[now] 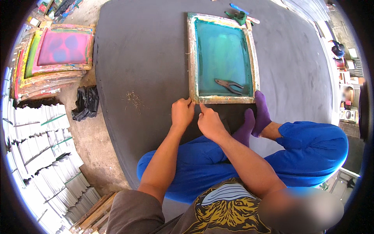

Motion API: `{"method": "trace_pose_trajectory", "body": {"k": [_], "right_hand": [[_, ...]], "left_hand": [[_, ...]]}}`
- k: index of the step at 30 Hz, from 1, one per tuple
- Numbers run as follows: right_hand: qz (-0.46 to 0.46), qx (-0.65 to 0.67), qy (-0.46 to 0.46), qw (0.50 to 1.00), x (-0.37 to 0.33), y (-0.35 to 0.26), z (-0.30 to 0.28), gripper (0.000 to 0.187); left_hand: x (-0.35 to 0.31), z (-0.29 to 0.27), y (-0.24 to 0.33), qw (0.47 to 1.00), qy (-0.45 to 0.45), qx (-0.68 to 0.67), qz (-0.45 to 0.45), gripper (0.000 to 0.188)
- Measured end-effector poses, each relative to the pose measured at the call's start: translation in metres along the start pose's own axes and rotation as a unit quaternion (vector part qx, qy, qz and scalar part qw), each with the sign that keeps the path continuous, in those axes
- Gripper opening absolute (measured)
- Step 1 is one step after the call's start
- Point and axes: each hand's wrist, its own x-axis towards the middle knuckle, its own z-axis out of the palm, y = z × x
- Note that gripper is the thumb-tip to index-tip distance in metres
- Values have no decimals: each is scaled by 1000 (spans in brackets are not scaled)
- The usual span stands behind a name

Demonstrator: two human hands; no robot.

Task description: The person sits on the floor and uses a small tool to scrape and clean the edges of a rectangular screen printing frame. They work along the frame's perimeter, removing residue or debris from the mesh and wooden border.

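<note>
Paint-stained rectangular wooden frame with teal mesh (192,58): flat before me | my left hand (182,114): fingers bunched at its near-left corner, pinch unclear | my right hand (210,121): forefinger extended to near rail | best brace corner, spare mesh | grey metal pliers (223,82): on mesh, near right | dark-grey flat worktop (144,50): beneath

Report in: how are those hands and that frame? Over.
Left hand and right hand at near-left corner of wooden frame. Frame lying flat, teal mesh inside. Pliers on the mesh, away from both hands.
</note>
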Motion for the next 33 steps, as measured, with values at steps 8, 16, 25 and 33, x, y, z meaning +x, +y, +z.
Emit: {"method": "trace_pose_trajectory", "body": {"k": [8,16,25,33], "right_hand": [[-27,119,86,989,0,16,25,51],[-35,92,78,992,2,31,31,54],[-52,175,79,980,15,58,57,55],[-110,113,163,974,10,62,70,54]], "left_hand": [[-2,0,1,1000,11,-14,4,22],[2,1,2,1000,18,-18,16,20],[4,-3,1,999,27,-27,1,21],[5,-6,0,999,20,-44,-8,22]]}}
